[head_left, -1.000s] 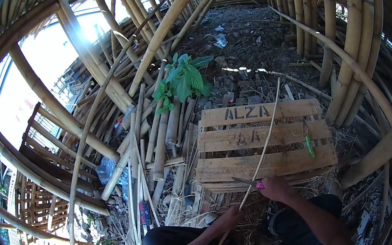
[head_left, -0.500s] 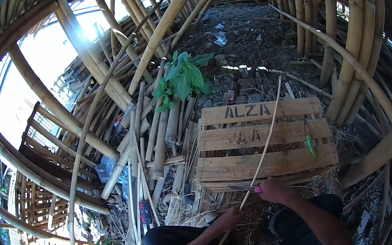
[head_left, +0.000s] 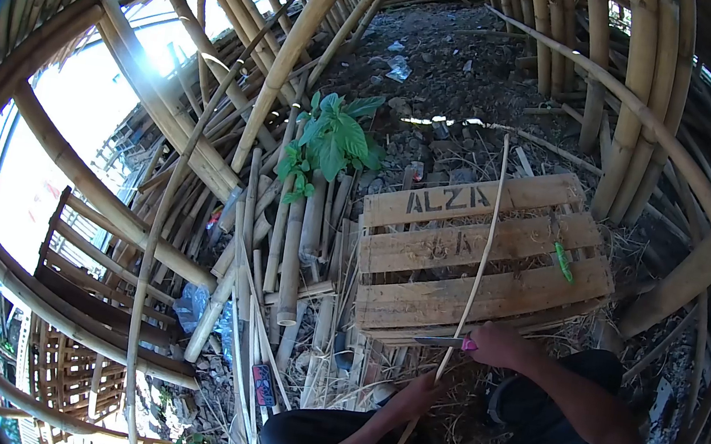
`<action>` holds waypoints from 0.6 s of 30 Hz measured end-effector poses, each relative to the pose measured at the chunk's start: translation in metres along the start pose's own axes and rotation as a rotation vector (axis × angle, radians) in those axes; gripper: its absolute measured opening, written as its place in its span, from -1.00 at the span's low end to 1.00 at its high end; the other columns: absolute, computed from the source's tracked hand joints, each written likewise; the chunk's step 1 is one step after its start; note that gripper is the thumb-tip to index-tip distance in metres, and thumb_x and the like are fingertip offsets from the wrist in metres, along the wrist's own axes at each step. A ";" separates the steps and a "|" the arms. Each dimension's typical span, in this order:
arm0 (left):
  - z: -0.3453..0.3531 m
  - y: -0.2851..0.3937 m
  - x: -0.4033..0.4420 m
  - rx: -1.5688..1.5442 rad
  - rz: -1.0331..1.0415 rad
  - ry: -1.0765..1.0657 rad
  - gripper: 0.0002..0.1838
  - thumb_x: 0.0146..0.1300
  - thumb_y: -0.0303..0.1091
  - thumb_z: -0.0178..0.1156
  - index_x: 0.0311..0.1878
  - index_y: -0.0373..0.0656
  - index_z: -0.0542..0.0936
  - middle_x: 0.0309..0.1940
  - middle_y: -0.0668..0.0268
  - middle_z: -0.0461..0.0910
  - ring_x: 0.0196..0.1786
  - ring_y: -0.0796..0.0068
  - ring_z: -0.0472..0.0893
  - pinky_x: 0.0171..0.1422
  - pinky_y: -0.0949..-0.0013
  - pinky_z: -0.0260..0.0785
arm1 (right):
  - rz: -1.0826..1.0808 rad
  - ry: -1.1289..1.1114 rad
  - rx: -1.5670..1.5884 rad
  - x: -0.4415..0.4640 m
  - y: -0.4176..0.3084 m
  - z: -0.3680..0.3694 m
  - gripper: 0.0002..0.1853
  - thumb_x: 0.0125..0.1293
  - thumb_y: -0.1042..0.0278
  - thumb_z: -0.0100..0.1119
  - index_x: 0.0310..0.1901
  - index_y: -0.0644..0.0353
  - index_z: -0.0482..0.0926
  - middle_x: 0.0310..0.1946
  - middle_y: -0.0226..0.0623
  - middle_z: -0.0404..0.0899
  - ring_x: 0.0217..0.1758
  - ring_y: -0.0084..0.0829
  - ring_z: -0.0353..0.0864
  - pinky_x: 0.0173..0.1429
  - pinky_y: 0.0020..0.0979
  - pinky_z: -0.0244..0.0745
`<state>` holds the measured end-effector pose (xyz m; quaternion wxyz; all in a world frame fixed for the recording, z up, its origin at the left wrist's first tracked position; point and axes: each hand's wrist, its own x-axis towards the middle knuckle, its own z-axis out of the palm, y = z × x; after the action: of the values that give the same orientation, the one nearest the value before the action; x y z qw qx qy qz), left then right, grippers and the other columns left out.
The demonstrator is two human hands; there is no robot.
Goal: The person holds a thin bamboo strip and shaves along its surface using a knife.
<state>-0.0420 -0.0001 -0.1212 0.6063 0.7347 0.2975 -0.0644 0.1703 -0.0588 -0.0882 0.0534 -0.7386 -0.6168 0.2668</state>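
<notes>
A long, thin bamboo strip runs from my lap up across a slatted wooden crate marked with black letters. My left hand is closed around the strip below the crate's near edge. In my right hand is a knife with a pink handle, its fingers wrapped round the grip. The blade points left and lies across the strip at the crate's near edge, just above my left hand. Whether the edge cuts into the bamboo cannot be made out.
A bright green object rests on the crate's right side. Cut bamboo poles lie in a pile to the left, near a leafy plant. Upright bamboo posts stand at right. A red and blue packet lies by my knee.
Almost nothing differs. Both hands, the knife and the bamboo strip stay in nearly the same place, with only a slight shift of the view.
</notes>
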 end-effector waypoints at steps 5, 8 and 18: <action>0.003 0.000 0.000 0.060 -0.009 0.009 -0.68 0.35 -0.14 -0.04 -0.10 -0.24 0.40 -0.38 0.27 0.47 -0.27 0.53 0.41 -0.14 0.34 0.32 | 0.009 -0.014 0.029 0.003 0.009 0.013 -0.73 0.06 0.21 0.13 -0.41 0.29 0.60 -0.45 0.04 0.59 -0.29 -0.02 0.62 -0.13 -0.10 0.52; 0.002 0.009 -0.002 0.055 -0.017 -0.021 -0.66 0.35 -0.12 -0.04 -0.10 -0.25 0.40 -0.37 0.23 0.48 -0.25 0.51 0.42 -0.10 0.31 0.32 | -0.007 -0.019 0.016 -0.001 0.007 0.008 -0.73 0.06 0.22 0.12 -0.40 0.29 0.60 -0.44 0.04 0.59 -0.28 -0.02 0.62 -0.12 -0.10 0.52; 0.004 -0.009 0.003 0.201 -0.026 -0.005 -0.64 0.33 -0.11 -0.05 -0.17 -0.30 0.32 -0.43 0.09 0.44 -0.34 0.28 0.45 -0.19 0.21 0.32 | 0.001 -0.122 -0.070 -0.004 0.003 0.002 -0.72 0.11 0.22 0.09 -0.34 0.31 0.61 -0.33 0.00 0.61 -0.18 -0.06 0.62 -0.05 -0.12 0.51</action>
<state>-0.0432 -0.0021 -0.1311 0.5293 0.7878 0.2976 -0.1035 0.1719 -0.0634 -0.0897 -0.0102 -0.7228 -0.6274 0.2895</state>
